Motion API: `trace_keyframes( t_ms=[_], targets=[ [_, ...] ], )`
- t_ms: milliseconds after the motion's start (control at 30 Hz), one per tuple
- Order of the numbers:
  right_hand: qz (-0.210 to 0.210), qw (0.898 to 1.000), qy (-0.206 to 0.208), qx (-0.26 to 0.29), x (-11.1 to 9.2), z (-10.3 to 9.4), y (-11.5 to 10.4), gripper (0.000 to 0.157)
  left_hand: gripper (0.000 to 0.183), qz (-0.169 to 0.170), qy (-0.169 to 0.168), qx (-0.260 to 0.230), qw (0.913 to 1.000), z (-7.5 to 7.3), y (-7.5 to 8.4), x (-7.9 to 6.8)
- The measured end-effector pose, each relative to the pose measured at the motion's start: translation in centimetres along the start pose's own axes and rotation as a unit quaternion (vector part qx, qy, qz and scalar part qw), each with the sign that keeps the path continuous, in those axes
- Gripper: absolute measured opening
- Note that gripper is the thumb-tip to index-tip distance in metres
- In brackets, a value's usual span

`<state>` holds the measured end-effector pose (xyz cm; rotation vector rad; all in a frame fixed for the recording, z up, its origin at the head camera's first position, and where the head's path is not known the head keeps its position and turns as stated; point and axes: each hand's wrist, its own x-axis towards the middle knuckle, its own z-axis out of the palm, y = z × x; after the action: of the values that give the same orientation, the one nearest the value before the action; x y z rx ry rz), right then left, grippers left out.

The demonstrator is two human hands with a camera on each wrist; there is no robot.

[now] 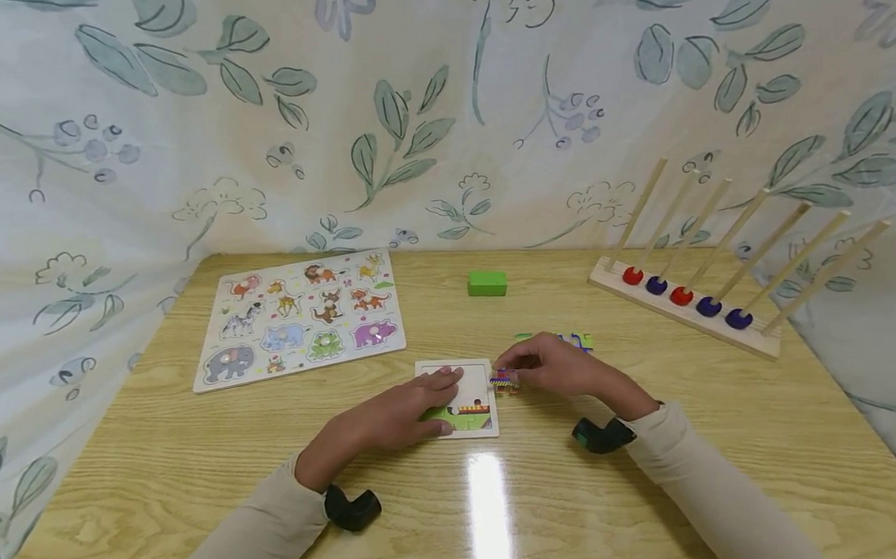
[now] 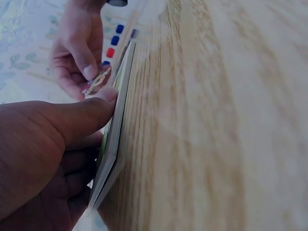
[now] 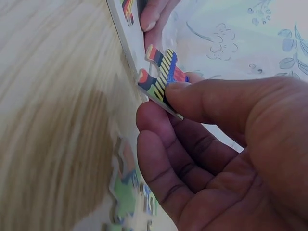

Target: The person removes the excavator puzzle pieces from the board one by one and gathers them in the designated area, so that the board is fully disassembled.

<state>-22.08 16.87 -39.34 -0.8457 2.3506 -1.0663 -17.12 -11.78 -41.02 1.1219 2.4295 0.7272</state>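
Observation:
A small square puzzle tray (image 1: 431,366) with a white frame lies on the table, and joined green pieces (image 1: 465,420) fill its lower part. My left hand (image 1: 408,408) lies over the tray's left side, fingers fairly straight and resting on it; in the left wrist view the thumb (image 2: 91,115) touches its edge. Just off the tray's right edge, my right hand (image 1: 553,365) pinches a jigsaw piece (image 3: 161,74) between thumb and fingertips. That piece has a yellow-and-black striped band with blue and red parts. Loose jigsaw pieces (image 3: 126,192) lie on the table beyond the right hand, partly hidden by it.
An animal peg puzzle board (image 1: 300,319) lies at the back left. A green block (image 1: 487,284) stands at the back middle. Toward the back right is a wooden peg rack (image 1: 690,311) with tall rods and red and blue beads. A floral cloth (image 1: 442,146) hangs behind the table.

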Motion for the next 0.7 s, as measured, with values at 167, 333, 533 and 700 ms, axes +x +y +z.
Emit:
trace_keyframes(
  t_ms=[167,333,533,700],
  targets=[
    [0.001,1.0,0.008,0.003,-0.7,-0.6,0.5,0.022,0.061,0.002,0.0,0.004,1.0,0.2,-0.2,0.0],
    [0.01,1.0,0.018,0.009,-1.6,-1.5,1.1,0.021,0.061,0.005,-0.001,0.01,0.9999,0.4,-0.4,0.0],
    [0.011,1.0,0.024,-0.012,-2.6,-2.5,2.0,0.021,0.062,0.004,-0.001,0.014,0.9999,0.3,-0.3,0.0],
    [0.009,0.999,0.028,-0.027,-3.2,-3.1,2.6,0.02,0.061,0.001,0.002,0.015,0.9999,0.3,-0.3,-0.1]
  ],
)
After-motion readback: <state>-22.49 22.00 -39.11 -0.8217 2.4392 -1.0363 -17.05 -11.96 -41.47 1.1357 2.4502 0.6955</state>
